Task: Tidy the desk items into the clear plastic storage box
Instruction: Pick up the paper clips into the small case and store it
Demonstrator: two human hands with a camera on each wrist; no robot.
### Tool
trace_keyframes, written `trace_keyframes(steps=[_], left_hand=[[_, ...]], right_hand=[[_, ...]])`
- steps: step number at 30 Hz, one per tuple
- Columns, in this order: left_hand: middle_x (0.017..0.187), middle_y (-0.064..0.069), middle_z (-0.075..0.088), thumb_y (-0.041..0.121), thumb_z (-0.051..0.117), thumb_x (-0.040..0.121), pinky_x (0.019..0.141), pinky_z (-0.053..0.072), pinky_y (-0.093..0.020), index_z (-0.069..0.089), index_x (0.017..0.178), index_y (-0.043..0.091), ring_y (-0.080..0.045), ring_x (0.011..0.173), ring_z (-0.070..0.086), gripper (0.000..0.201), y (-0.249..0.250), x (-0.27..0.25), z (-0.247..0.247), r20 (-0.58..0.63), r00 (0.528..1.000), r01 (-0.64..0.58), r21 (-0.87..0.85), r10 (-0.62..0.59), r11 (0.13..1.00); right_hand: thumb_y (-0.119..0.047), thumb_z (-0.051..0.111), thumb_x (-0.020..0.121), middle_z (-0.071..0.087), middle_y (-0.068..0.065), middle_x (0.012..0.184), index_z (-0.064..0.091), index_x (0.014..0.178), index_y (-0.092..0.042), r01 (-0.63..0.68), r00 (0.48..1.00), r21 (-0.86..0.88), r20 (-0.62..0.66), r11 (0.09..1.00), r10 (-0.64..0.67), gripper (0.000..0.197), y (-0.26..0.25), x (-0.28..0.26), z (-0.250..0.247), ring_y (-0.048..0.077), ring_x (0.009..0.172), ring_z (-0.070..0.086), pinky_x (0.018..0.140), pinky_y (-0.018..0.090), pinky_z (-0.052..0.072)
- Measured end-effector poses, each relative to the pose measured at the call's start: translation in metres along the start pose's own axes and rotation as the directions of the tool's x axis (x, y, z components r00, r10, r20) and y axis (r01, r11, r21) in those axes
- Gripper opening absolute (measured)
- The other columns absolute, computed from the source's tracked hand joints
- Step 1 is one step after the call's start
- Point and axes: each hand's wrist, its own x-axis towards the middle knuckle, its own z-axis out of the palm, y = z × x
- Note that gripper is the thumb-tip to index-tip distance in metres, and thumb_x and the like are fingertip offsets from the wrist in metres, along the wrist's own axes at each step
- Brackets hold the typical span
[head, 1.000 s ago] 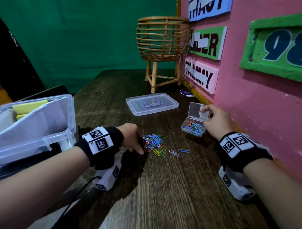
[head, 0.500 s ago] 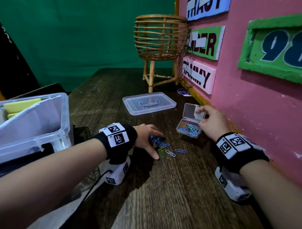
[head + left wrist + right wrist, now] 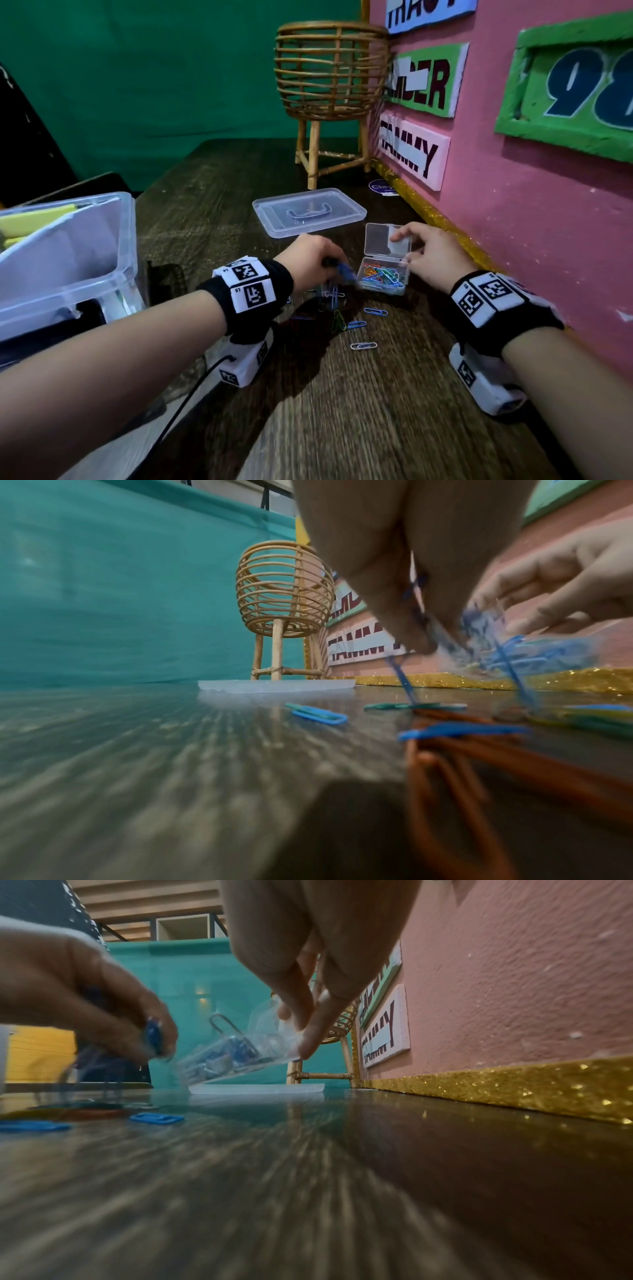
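From the head view, the left hand (image 3: 310, 260) pinches a bunch of paper clips (image 3: 342, 270) just left of the small clip case (image 3: 383, 277), whose open lid the right hand (image 3: 433, 257) holds; the clear storage box (image 3: 68, 260) sits far left on the bench (image 3: 342, 411). The left wrist view shows loose clips (image 3: 316, 715) lying below its closed grip. The right wrist view shows fingertips (image 3: 308, 1045) clamped on the tilted case.
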Motion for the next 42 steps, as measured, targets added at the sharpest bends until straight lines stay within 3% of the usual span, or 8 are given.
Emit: trace_keyframes(steps=[7, 13, 20, 26, 31, 35, 38, 42], left_hand=[[0.108, -0.009, 0.067, 0.011, 0.066, 0.082, 0.082, 0.037, -0.017, 0.070, 0.108, 0.011, -0.020, 0.100, 0.059, 0.026, 0.024, 0.020, 0.005, -0.145, 0.986, -0.105, -0.121, 0.087, 0.987], [0.112, -0.003, 0.066, 0.014, 0.065, 0.084, 0.088, 0.047, -0.022, 0.068, 0.108, 0.015, -0.015, 0.102, 0.060, 0.024, 0.032, 0.025, 0.013, 0.010, 0.996, -0.087, -0.191, 0.090, 0.978], [0.113, -0.007, 0.067, 0.002, 0.052, 0.086, 0.094, 0.046, -0.027, 0.069, 0.107, 0.011, -0.022, 0.106, 0.060, 0.029, 0.027, 0.028, 0.012, -0.077, 0.996, 0.031, -0.145, -0.043, 0.989], [0.102, -0.003, 0.073, 0.004, 0.054, 0.086, 0.090, 0.051, -0.026, 0.073, 0.102, 0.015, -0.015, 0.095, 0.066, 0.028, 0.031, 0.021, 0.010, -0.042, 0.993, -0.112, -0.158, 0.107, 0.981], [0.090, -0.003, 0.073, 0.004, 0.059, 0.078, 0.078, 0.052, -0.022, 0.073, 0.092, 0.011, -0.014, 0.083, 0.066, 0.022, 0.037, 0.011, 0.004, -0.217, 0.961, -0.224, -0.241, 0.173, 0.944], [0.098, 0.000, 0.071, 0.020, 0.070, 0.077, 0.083, 0.049, -0.021, 0.073, 0.097, 0.017, -0.013, 0.090, 0.065, 0.020, 0.050, -0.003, 0.008, 0.135, 0.950, -0.251, -0.211, 0.283, 0.945], [0.135, 0.002, 0.051, 0.037, 0.074, 0.075, 0.096, 0.032, -0.013, 0.057, 0.126, 0.026, -0.012, 0.122, 0.048, 0.054, 0.047, -0.006, 0.016, 0.461, 0.842, -0.286, -0.059, 0.280, 0.956], [0.127, -0.002, 0.059, 0.025, 0.072, 0.079, 0.093, 0.035, -0.013, 0.066, 0.116, 0.018, -0.015, 0.116, 0.054, 0.038, 0.024, -0.006, 0.013, 0.446, 0.853, -0.274, -0.056, 0.270, 0.960]], right_hand=[[0.002, 0.067, 0.075, 0.063, 0.000, 0.105, 0.057, 0.076, -0.037, 0.028, 0.994, 0.061, 0.101, 0.998, -0.034, 0.040, -0.002, -0.003, 0.002, 0.019, 0.086, 0.063, 0.082, 0.036, 0.054], [0.004, 0.063, 0.076, 0.062, -0.002, 0.099, 0.055, 0.072, -0.041, 0.020, 0.994, 0.041, 0.103, 0.999, -0.024, 0.046, -0.001, -0.001, 0.003, 0.017, 0.084, 0.060, 0.076, 0.030, 0.052], [0.004, 0.067, 0.074, 0.065, 0.007, 0.097, 0.056, 0.072, -0.037, -0.039, 0.999, 0.053, 0.033, 0.998, 0.038, 0.043, 0.002, 0.002, 0.004, 0.024, 0.088, 0.064, 0.080, 0.032, 0.053], [0.006, 0.066, 0.074, 0.064, 0.003, 0.096, 0.055, 0.072, -0.037, -0.027, 1.000, 0.050, 0.002, 0.998, 0.027, 0.044, 0.002, 0.002, 0.004, 0.021, 0.084, 0.064, 0.079, 0.033, 0.055], [0.009, 0.060, 0.074, 0.064, 0.002, 0.099, 0.060, 0.087, -0.027, -0.012, 0.999, 0.034, -0.044, 0.999, 0.014, 0.038, 0.004, 0.002, 0.004, 0.019, 0.085, 0.061, 0.077, 0.028, 0.049], [0.012, 0.056, 0.076, 0.062, 0.004, 0.102, 0.061, 0.094, -0.019, -0.050, 0.994, 0.019, -0.098, 0.999, 0.051, 0.036, 0.005, 0.004, 0.001, 0.017, 0.085, 0.055, 0.073, 0.021, 0.039], [0.012, 0.059, 0.074, 0.064, 0.008, 0.107, 0.062, 0.096, -0.016, -0.064, 0.988, 0.020, -0.141, 0.998, 0.066, 0.036, 0.006, 0.006, 0.001, 0.020, 0.087, 0.059, 0.072, 0.021, 0.042], [0.011, 0.060, 0.074, 0.064, 0.010, 0.112, 0.061, 0.097, -0.018, -0.074, 0.981, 0.021, -0.181, 0.997, 0.076, 0.037, 0.007, 0.006, 0.001, 0.025, 0.093, 0.063, 0.071, 0.023, 0.046]])
